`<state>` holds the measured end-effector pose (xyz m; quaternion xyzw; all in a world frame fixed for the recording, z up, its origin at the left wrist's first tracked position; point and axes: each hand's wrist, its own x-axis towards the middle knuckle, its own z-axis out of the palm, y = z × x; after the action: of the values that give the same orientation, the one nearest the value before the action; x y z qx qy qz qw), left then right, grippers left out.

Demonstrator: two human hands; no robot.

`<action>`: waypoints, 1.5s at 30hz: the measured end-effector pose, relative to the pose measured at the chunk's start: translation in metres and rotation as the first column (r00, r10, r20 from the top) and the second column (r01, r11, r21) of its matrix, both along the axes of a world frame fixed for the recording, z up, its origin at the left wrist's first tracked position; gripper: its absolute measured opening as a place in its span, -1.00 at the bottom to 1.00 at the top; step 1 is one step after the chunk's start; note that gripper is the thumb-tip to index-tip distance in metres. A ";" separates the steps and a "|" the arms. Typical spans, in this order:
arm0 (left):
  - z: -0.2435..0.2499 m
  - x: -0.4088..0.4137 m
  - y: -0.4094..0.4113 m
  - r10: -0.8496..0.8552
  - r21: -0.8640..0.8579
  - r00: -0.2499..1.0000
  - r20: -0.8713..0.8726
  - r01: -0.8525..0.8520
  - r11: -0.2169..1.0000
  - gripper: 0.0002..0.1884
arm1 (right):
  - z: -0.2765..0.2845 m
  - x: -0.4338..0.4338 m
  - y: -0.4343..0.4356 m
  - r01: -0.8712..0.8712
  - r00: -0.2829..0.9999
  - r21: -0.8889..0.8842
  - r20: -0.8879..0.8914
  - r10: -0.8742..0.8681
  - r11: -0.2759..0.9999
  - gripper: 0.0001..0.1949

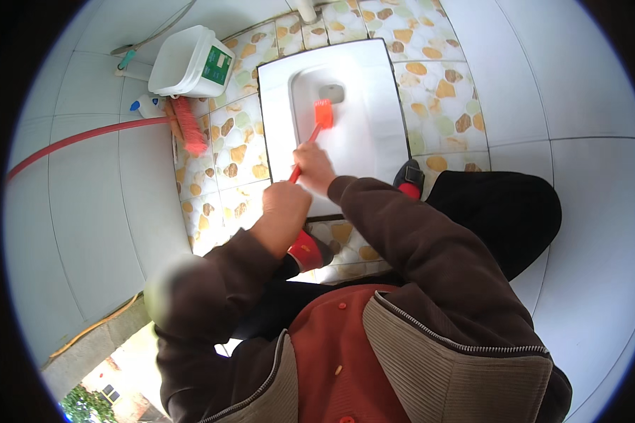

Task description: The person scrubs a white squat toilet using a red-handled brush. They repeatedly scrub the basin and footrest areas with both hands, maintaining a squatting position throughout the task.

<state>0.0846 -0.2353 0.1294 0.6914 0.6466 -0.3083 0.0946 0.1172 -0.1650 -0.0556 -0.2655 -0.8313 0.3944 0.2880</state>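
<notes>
A red long-handled toilet brush [324, 114] has its head in the basin of a white squat toilet [357, 135], just below the drain hole [332, 93]. My right hand [315, 167] grips the handle nearer the brush head. Lower and to the left, my left hand [287, 209] is closed round the end of the same handle. The brush slants up and to the right from my hands. Both hands are over the near left part of the toilet.
A white plastic bucket [182, 63] stands upper left, beside a red-bristled broom [188, 127] and a white bottle with a blue cap [147, 106]. Pebble-patterned floor tiles [439, 106] surround the toilet. White tiled walls rise left and right; a pipe [306, 10] stands at the top. My feet flank the toilet's near edge.
</notes>
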 end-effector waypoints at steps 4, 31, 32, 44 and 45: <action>-0.029 0.012 0.013 0.212 0.140 0.972 0.099 -0.225 0.964 -0.90 | 0.027 0.026 0.037 0.234 0.962 -0.793 0.104 -0.253 0.562 -0.85; -0.030 0.032 -0.063 0.264 0.124 0.465 0.845 -0.651 0.749 -0.76 | 0.078 0.066 0.102 0.292 0.942 -0.849 0.335 0.021 0.440 -0.77; -0.036 0.035 -0.062 0.259 0.101 0.422 0.869 -0.663 0.742 -0.76 | 0.079 0.063 0.100 0.273 0.954 -0.875 0.301 0.007 0.400 -0.75; -0.051 0.045 -0.069 0.359 -0.028 0.517 0.777 -0.541 0.841 -0.69 | 0.093 0.131 0.089 0.338 0.716 -0.858 0.501 0.487 0.386 -0.68; -0.053 0.045 -0.070 0.353 -0.023 0.540 0.764 -0.524 0.852 -0.67 | 0.113 0.138 0.083 0.351 0.677 -0.878 0.478 0.559 0.326 -0.69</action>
<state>0.1300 -0.3056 0.0768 0.5755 0.7308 0.1051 0.3517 0.2553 -0.0820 0.0573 -0.4499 -0.4978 0.6757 -0.3052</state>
